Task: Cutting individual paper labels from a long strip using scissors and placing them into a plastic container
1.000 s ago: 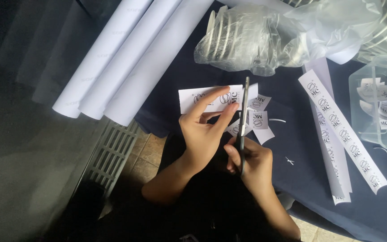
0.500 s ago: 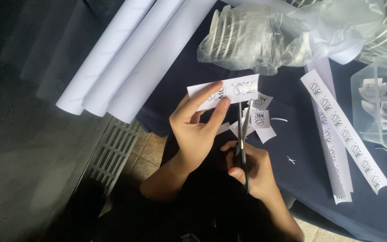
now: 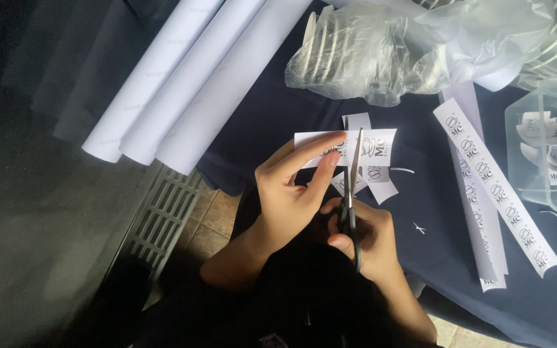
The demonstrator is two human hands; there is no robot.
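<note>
cutting: l hand (image 3: 291,193) pinches printed paper strip (image 3: 346,147); r hand (image 3: 365,241) grips scissors (image 3: 354,183), blades across strip. keep strip taut, cut between marks.

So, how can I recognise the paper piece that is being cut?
Look at the dark blue cloth and the two hands over its near edge. The left hand holds up one white printed strip, the only paper with scissors across it.
</note>
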